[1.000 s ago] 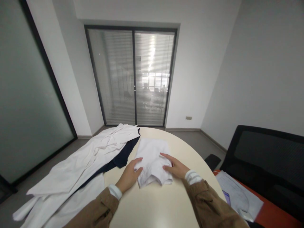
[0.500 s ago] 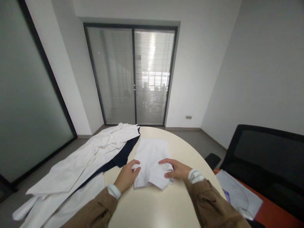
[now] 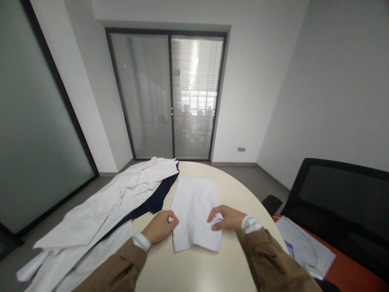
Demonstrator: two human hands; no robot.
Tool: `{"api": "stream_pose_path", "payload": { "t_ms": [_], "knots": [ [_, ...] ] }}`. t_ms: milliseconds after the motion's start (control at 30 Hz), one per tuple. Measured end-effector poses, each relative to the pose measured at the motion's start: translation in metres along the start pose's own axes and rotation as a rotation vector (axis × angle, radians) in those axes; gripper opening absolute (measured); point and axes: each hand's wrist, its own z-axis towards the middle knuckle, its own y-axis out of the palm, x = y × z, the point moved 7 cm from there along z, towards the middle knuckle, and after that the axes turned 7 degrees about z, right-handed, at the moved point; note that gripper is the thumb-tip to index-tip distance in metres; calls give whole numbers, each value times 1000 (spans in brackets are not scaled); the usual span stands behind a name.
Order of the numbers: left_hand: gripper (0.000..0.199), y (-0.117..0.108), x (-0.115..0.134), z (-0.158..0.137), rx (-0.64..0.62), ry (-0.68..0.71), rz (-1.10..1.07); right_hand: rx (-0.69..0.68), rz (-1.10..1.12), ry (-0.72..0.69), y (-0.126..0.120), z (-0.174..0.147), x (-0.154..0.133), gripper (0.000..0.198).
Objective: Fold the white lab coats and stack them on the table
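Brown sleeves (image 3: 114,267) cover your forearms. Your left hand (image 3: 160,227) pinches the left edge of the folded white cloth (image 3: 193,207), flat on the round table (image 3: 194,273); your right hand (image 3: 229,217) grips its right edge. White garments (image 3: 100,215) lie to the left. Glass panels (image 3: 146,97) stand beyond the table.

The right hand (image 3: 231,217) hides some white cloth (image 3: 195,211); the chair (image 3: 343,196) is cropped

From here, the cloth (image 3: 196,202) looks plain white, the tabletop (image 3: 191,273) pale cream, the sleeves (image 3: 120,261) brown, another garment (image 3: 155,201) navy, the chair seat (image 3: 351,269) orange-red.
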Motion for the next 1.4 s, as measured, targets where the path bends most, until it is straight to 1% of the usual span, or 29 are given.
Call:
{"api": "stream_pose_path", "payload": {
  "t_ms": [67,167,233,300,433,533,633,733,833,900,967,1033,1100,1233,1400],
  "knots": [
    [26,-1,0,-1,0,-7,1,10,-33,-5,-1,0,-2,45],
    [21,-3,1,-2,12,-1,-42,16,-32,-38,-1,0,-6,48],
    [26,-5,1,-3,33,-3,-95,31,10,-73,-1,0,-8,49],
    [32,-9,-1,-1,66,-27,-193,63,102,-115,-4,-1,-11,48],
    [43,-16,-9,4,188,-63,-503,135,274,-186,-11,-2,-18,52],
    [52,-15,-12,7,229,-90,-700,202,280,-188,-17,-2,-19,55],
    [49,-18,-10,8,274,-67,-758,274,283,-172,-22,-2,-17,57],
    [42,-21,-7,6,316,-40,-720,296,310,-171,-24,-2,-17,54],
    [39,-17,-9,6,292,-47,-665,284,235,-200,-25,-4,-20,43],
    [37,-14,-11,7,264,-57,-561,249,132,-210,-23,-5,-22,35],
    [34,-13,-12,7,243,-56,-407,170,59,-190,-17,-5,-21,29],
    [35,-10,-12,6,213,-57,-277,81,26,-155,-10,-6,-18,29],
    [36,-8,-11,4,171,-59,-191,24,-6,-117,-4,-8,-15,32],
    [24,-8,-3,-2,122,-30,-74,-18,-99,-49,2,-12,-14,37],
    [22,-6,2,-9,-1,18,52,-47,-175,8,5,-15,-19,35]
  ]
}}
